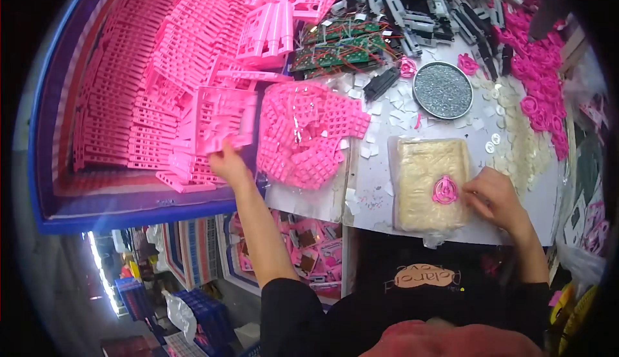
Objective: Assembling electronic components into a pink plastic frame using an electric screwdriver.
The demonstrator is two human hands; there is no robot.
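My left hand [229, 164] reaches to the bin's right side, its fingers closed on the lower edge of a pink plastic shell [222, 115]. That shell lies over rows of stacked pink shells [122, 92]. My right hand [498, 197] rests loosely bent at the right edge of a cream, plastic-wrapped pad [419, 163], with no object seen in its fingers. On the pad lies a round magenta plastic piece [445, 190], just left of my right fingertips. Between my hands is a clear bag of pink keypads [309, 138].
A blue-rimmed bin [142, 214] fills the left. A round tin of small metal screws [443, 89] stands behind the pad. Green circuit boards [342, 47], black parts [451, 18], magenta rings [538, 67] and white discs [516, 138] are heaped around it. Below sits another bin of pink parts [322, 254].
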